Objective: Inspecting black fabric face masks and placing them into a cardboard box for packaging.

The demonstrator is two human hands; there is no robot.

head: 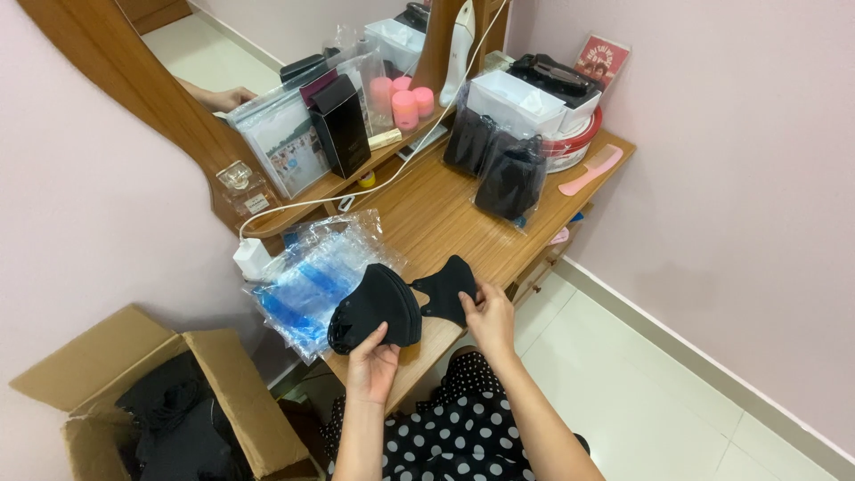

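Looking down from the head view, we note first the polka-dot garment (454, 428) across the lap, and to the left an open cardboard box (214, 392) on the floor holding dark, bundled material. Above the lap, our left hand (372, 363) is closed around a stack of black face masks (374, 307), thumb on top and fingers beneath, at the near edge of the wooden dressing table (436, 214). Our right hand (490, 313) pinches a single black mask (445, 287) by its lower edge, and that mask touches the right side of the stack. We judge the step in hand to be parting one mask from the stack, or adding it; which of the two we cannot tell. Whichever it is, the next move calls for a steady left-hand hold so the stack does not fan out, and a light pinch on the right. Just beyond the hands lies a heap of clear plastic bags (312, 272), some blue-tinted. Farther along the table stand two filled bags of black masks (499, 169), a pink comb (590, 169), white boxes (517, 98), pink rollers (403, 98) and a mirror (267, 36).
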